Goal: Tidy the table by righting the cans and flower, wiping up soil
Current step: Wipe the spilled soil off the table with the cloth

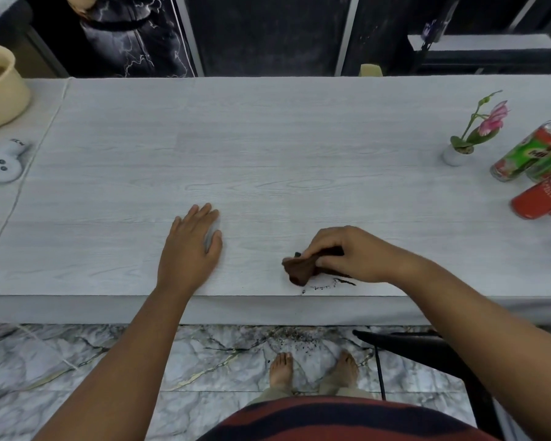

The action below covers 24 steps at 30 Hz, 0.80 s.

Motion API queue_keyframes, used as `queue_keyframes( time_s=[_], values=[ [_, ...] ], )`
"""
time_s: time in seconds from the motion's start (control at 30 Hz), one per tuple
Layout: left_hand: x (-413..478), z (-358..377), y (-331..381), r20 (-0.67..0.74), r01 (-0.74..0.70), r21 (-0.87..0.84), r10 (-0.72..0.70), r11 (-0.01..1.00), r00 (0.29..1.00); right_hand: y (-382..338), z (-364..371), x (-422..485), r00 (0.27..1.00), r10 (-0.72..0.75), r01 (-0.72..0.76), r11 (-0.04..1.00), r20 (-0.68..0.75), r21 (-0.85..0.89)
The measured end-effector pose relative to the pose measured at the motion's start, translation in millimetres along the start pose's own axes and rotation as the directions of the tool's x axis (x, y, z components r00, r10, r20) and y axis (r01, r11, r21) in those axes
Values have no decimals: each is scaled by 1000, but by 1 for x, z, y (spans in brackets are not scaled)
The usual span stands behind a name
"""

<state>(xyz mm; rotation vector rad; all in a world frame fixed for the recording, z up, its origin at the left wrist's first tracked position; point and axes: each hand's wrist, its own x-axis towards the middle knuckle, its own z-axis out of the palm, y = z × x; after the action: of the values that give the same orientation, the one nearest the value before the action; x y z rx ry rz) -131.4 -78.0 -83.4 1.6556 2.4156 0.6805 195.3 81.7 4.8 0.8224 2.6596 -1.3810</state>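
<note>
On a pale wood-grain counter (268,138), the right hand (353,253) is closed around a crumpled brown cloth (301,268), pressed down beside a thin smear of soil (337,283) at the near edge. The left hand (191,246) lies flat and open, holding nothing. Far right — a potted pink flower (477,128) stands upright beside upright cans (531,154).

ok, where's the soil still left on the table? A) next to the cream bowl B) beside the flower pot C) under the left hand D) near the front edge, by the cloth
D: dark soil streaks the table at its front edge, just below the brown cloth bunched in the right hand.
</note>
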Motion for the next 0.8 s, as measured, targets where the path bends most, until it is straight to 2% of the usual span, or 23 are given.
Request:
queue_keyframes(
  time_s=[0.1,0.17,0.27,0.37,0.8],
  values=[
    [0,0,0,-1,3,1,-3,1000,1000,17,-16,-7,970,50,-45,999,-239,24],
    [-1,0,0,2,6,0,-6,1000,1000,27,-12,-13,951,67,-83,996,-301,-41],
    [-1,0,1,2,6,-3,-6,1000,1000,38,8,-24,939,57,-102,988,-339,-116],
    [-1,0,1,-2,5,1,-5,1000,1000,41,23,-32,917,51,-103,989,-395,-110],
    [-2,1,5,5,29,2,-29,1000,1000,29,60,-65,866,187,-183,982,-464,54]
  ],
)
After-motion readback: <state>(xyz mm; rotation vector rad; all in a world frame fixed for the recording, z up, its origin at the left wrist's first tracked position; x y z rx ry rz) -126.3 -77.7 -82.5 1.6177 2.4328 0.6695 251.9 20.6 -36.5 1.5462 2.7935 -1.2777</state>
